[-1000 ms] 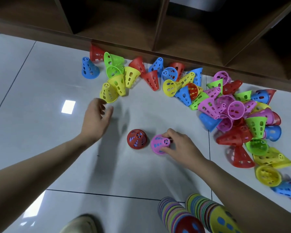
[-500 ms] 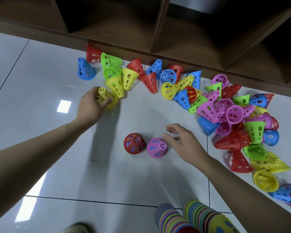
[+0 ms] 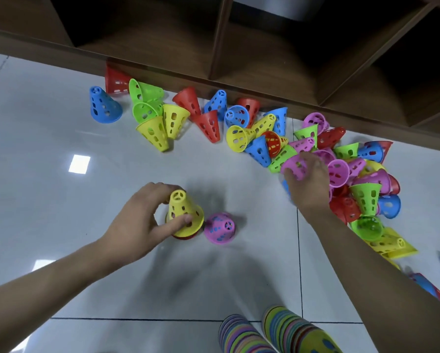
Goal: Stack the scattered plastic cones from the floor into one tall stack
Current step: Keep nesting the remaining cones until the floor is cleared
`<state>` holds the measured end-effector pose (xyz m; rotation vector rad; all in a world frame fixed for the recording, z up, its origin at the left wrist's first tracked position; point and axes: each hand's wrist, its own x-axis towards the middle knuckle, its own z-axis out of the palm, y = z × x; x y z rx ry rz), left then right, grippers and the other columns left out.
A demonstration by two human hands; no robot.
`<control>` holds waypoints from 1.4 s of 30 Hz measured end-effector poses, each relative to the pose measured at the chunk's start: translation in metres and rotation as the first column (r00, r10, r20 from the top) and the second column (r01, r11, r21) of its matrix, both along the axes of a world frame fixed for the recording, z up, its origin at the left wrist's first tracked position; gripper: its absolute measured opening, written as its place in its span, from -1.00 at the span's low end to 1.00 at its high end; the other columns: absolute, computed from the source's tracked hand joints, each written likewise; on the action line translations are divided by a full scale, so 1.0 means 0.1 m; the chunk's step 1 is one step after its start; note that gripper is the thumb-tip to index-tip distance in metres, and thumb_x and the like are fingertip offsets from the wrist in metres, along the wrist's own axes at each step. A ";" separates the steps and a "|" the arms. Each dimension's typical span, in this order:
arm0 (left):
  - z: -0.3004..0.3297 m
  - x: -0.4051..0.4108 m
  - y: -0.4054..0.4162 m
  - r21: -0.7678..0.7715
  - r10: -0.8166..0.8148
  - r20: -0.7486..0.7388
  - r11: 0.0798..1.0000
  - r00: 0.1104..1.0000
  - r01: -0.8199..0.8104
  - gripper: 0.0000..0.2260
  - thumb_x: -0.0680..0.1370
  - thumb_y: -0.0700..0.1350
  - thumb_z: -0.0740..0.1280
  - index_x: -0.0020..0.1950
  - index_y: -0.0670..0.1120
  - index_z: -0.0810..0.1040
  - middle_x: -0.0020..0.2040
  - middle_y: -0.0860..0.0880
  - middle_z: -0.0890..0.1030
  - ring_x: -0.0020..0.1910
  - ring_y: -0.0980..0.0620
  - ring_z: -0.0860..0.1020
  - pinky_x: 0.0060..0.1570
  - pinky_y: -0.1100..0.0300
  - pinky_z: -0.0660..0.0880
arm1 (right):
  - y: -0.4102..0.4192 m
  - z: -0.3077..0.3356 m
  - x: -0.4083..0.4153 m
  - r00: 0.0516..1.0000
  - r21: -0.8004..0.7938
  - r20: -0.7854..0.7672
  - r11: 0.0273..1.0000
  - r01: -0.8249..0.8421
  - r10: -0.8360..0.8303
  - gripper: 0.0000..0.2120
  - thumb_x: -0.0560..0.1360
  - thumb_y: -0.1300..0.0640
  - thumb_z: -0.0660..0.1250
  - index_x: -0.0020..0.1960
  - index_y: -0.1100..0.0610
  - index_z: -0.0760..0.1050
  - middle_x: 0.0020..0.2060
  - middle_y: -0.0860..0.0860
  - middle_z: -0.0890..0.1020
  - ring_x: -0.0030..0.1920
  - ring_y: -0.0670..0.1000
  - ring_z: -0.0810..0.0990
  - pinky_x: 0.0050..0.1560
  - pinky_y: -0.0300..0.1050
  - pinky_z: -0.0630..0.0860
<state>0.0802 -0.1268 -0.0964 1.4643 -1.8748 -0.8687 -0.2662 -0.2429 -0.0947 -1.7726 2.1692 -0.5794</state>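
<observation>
While my left hand (image 3: 140, 225) curls round a yellow cone (image 3: 183, 212), thumb on its near side and fingers behind the flat tip, that cone sits upright over a red cone (image 3: 184, 236), of which only a thin rim shows beneath. Just beside it on the right stands a pink cone (image 3: 220, 228), upright and apart from my fingers. All are smooth, glossy plastic, tapered with a wide flared brim, a small spoked disc at the tip and rows of slots through the walls.

My right hand (image 3: 308, 184) reaches into the cone pile (image 3: 341, 169) by the wooden shelf unit (image 3: 239, 47); its fingers are curled over a second pink cone (image 3: 296, 165) lying on its side, mouth toward me. That hand is motion-blurred, so I cannot tell how firmly it pinches. My wrist hides a blue cone behind it, only a sliver showing.

Further left, loose cones lie tipped along the shelf base: a blue one (image 3: 104, 107) upright, greens, yellows and reds leaning on each other. They rest on polished white floor tile (image 3: 61, 200), which mirrors a ceiling light.

At the right edge, blue and red shapes are smeared and cut off. Two stacks of flat coloured discs (image 3: 270, 332) run out of the bottom edge.
</observation>
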 end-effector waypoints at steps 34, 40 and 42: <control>-0.55 -0.02 -0.39 0.045 -0.003 0.181 0.999 0.984 -0.005 -0.52 0.54 0.27 0.26 0.39 0.09 0.44 0.12 0.08 0.53 0.11 -0.02 0.51 0.06 -0.01 0.53 | 0.77 0.68 0.57 0.862 -0.015 0.332 0.916 -0.401 0.383 -0.72 0.41 0.21 0.54 0.08 0.03 0.60 -0.14 -0.17 0.62 -0.23 -0.14 0.50 -0.15 -0.35 0.43; -0.58 -0.02 -0.41 0.030 -0.007 0.168 1.000 0.986 0.002 -0.52 0.54 0.28 0.26 0.39 0.09 0.45 0.10 0.08 0.51 0.08 -0.01 0.49 0.06 0.02 0.51 | 0.93 0.42 0.61 0.800 0.152 0.259 0.795 -0.587 0.542 -0.71 0.42 0.17 0.51 0.12 0.05 0.59 -0.07 -0.14 0.59 -0.10 -0.27 0.49 -0.05 -0.43 0.35; -0.59 -0.03 -0.41 0.038 -0.012 0.153 0.999 0.988 0.007 -0.52 0.54 0.27 0.28 0.38 0.09 0.45 0.11 0.08 0.52 0.06 0.00 0.47 0.08 0.03 0.50 | 0.95 0.32 0.63 0.779 0.219 0.267 0.752 -0.622 0.567 -0.72 0.45 0.11 0.48 0.14 0.01 0.57 -0.02 -0.15 0.57 0.00 -0.21 0.52 0.03 -0.33 0.42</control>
